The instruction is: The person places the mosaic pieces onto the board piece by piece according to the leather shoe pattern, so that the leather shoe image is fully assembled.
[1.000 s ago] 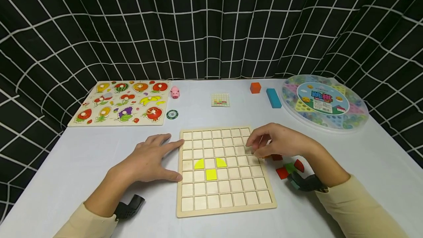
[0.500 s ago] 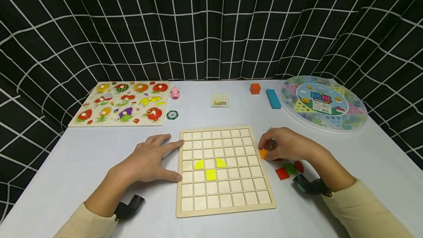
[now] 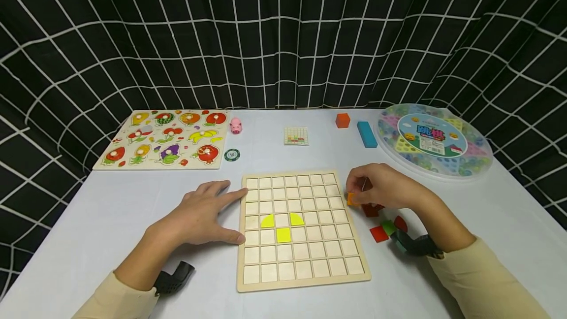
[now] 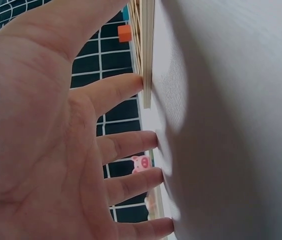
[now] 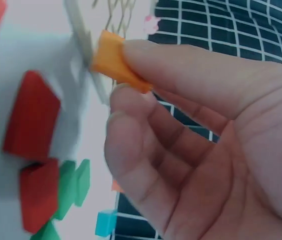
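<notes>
A wooden grid board (image 3: 305, 282) lies in the middle of the table. Set in its cells are a yellow square tile (image 3: 283, 235) and two yellow quarter-round tiles (image 3: 267, 220). My left hand (image 3: 195, 218) rests at the board's left edge, fingers spread, thumb and index fingertip right at the rim. Beyond the right edge, my right hand (image 3: 383, 186) pinches an orange tile (image 5: 112, 57) between thumb and fingers, raised off the table in the right wrist view. Below that hand lie red tiles (image 5: 32, 115) and green tiles (image 5: 67, 190), partly hidden by it in the head view.
At the back left is a fruit puzzle board (image 3: 159, 164), with a pink pig (image 3: 236, 126) and a round chip (image 3: 232, 155) beside it. A small pattern card (image 3: 296, 136), an orange block (image 3: 342, 120), a blue block (image 3: 366, 134) and a round game box (image 3: 434, 142) stand behind.
My right hand has moved right from over the board's edge to the loose tiles, and now holds the orange tile up. The left hand stays put.
</notes>
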The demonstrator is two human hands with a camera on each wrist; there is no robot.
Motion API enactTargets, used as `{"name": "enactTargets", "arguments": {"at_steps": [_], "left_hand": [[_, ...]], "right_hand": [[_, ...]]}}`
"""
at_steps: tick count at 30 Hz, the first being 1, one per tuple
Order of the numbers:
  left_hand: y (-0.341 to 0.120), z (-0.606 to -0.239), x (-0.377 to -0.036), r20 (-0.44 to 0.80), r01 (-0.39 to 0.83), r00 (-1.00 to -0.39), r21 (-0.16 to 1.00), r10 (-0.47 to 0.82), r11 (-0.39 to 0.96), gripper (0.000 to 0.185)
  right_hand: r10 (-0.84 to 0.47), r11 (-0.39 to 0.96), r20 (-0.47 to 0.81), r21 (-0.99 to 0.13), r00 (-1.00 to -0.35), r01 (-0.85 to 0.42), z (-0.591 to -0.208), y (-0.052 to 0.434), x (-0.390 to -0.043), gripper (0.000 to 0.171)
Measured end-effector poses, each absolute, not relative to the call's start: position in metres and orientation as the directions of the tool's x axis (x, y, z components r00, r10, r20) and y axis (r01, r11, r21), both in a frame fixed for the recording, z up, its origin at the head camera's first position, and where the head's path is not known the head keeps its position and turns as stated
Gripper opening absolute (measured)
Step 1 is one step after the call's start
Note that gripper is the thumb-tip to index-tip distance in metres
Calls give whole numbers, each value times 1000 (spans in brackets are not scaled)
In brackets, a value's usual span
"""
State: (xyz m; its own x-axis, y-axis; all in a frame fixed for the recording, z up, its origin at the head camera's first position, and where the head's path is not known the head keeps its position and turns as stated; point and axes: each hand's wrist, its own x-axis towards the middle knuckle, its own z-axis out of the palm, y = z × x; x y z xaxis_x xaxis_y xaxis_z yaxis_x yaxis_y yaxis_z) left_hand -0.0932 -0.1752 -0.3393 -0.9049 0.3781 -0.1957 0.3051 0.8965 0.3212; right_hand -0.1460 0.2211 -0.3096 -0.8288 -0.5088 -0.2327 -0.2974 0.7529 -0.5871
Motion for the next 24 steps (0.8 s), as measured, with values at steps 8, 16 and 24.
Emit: {"name": "enactTargets", "arguments": {"at_steps": [8,16,24], "left_hand": [[-176,-340,-93,-217,307,-899,307,380,901,101],[-176,-340,-94,-225,315,-895,292,385,903,99],[-176,-340,-98,-226,311,-897,289,380,905,98]], "right_hand": [[-575,641,-127,-685,-808,-348,-307,194,-148,11],[-658,541,-141,-772,-740,-333,-307,159,-146,12],[-720,477,-184,-831,-669,-285,-311,119,-141,12]]}}
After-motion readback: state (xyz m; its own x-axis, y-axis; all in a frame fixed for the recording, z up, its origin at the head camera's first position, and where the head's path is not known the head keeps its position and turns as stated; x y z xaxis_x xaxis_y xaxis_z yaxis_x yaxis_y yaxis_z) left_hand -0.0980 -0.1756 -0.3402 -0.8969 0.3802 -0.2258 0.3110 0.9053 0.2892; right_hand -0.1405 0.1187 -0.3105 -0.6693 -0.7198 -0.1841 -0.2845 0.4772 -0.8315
